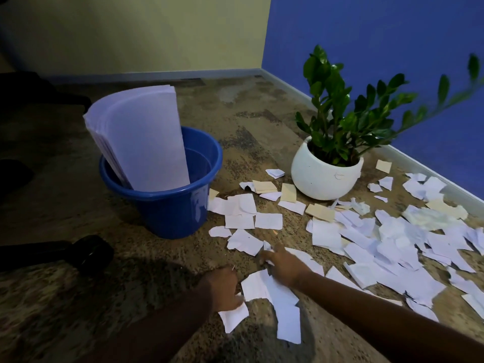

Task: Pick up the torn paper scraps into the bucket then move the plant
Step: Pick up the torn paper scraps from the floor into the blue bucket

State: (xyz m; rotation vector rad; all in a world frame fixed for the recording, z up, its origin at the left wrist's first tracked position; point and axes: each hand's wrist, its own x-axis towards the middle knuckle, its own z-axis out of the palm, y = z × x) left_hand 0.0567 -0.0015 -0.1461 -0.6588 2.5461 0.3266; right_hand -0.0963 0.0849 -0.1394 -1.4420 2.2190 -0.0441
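Paper scraps (324, 234), L hand (222, 289) grip pinching one (its edge), R hand (284, 264) grip curled round small bits.

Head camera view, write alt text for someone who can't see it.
A person's left hand and right hand reach down onto torn paper scraps strewn over a carpeted floor. Behind them stands a blue bucket holding whole white sheets, and to its right a leafy plant in a white pot near a blue wall.
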